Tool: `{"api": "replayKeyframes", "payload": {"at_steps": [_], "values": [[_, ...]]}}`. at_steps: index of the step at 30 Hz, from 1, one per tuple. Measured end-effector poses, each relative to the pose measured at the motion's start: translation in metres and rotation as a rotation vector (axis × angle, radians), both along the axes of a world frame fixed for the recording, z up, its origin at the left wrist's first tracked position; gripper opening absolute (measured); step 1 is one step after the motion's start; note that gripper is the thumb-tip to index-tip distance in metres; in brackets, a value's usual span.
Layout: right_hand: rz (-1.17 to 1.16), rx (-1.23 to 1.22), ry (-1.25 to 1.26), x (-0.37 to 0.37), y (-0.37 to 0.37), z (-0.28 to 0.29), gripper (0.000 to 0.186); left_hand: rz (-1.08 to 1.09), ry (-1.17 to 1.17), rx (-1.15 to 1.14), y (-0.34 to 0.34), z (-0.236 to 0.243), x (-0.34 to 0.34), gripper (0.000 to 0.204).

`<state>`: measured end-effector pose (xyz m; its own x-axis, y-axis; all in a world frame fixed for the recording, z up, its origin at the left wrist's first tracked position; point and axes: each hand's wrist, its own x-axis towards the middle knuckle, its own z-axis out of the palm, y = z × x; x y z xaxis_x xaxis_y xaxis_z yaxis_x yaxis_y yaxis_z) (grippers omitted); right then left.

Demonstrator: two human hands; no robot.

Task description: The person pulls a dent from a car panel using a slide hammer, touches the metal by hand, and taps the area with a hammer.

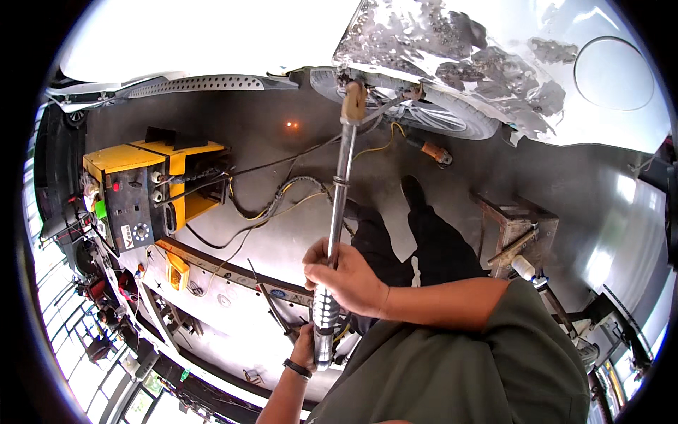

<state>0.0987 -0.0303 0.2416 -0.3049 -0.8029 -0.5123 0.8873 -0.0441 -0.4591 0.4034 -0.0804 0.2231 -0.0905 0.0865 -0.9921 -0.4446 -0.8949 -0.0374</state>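
I hold a long metal slide-hammer rod (341, 185) that runs from my hands up to a white car's body panel (452, 49) with sanded grey patches. Its tan tip (353, 101) sits at the panel's lower edge, near the wheel (431, 116). My right hand (347, 278) is wrapped around the shaft just above the ribbed metal handle (324, 321). My left hand (306, 346), with a dark wristband, grips the lower end of that handle from behind and is partly hidden by it.
A yellow and grey welding machine (138, 187) stands at the left, with cables (272, 201) trailing over the floor. An orange tool (436, 152) lies near the wheel. A rusty metal stool (514, 225) stands at the right. My dark trouser leg and shoe (417, 212) are below the rod.
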Motion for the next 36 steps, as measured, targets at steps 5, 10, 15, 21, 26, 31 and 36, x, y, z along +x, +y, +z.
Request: {"api": "replayKeyframes", "payload": {"at_steps": [5,10,15,21,26,31,36], "values": [[-0.004,-0.039,0.093,-0.054,-0.003,0.014,0.01,-0.005,0.198,-0.172,0.009,0.002,-0.065,0.048],[-0.058,-0.077,0.113,-0.094,-0.005,0.028,0.007,-0.09,0.349,-0.281,-0.004,0.021,-0.108,0.054],[-0.054,-0.12,0.057,-0.104,-0.007,0.027,0.007,-0.064,0.237,-0.292,-0.002,0.024,-0.118,0.053],[-0.056,-0.144,0.012,-0.102,-0.007,0.027,0.008,-0.084,0.153,-0.367,0.004,0.03,-0.111,0.043],[-0.07,-0.219,-0.074,-0.104,-0.011,0.03,0.009,-0.777,0.098,-0.846,0.001,0.029,-0.071,0.039],[-0.013,-0.163,-0.017,-0.131,-0.015,0.041,0.014,0.183,0.134,-0.45,-0.001,0.056,-0.081,0.047],[-0.076,-0.293,-0.022,-0.186,-0.037,0.033,0.029,0.199,0.045,-0.479,0.003,0.062,-0.084,0.033]]}}
